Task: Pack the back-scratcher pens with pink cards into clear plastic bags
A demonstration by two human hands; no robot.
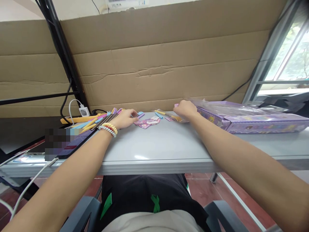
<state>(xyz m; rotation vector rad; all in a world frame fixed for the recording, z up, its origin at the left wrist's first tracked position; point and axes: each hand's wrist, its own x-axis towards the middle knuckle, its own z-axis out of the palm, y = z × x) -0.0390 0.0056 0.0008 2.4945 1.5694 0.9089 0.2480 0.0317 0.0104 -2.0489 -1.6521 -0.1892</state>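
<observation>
My left hand rests on the grey table with fingers curled, its fingertips on a small purple piece beside a pile of pink paper pieces. My right hand is closed over the end of a clear plastic packet that holds yellow and blue sticks. Beaded bracelets circle my left wrist. What the left fingers grip is too small to make out.
A bunch of coloured pencils and sticks lies at the left by a phone with a white cable. A long purple box under clear wrapping lies at the right. A cardboard wall stands behind the table.
</observation>
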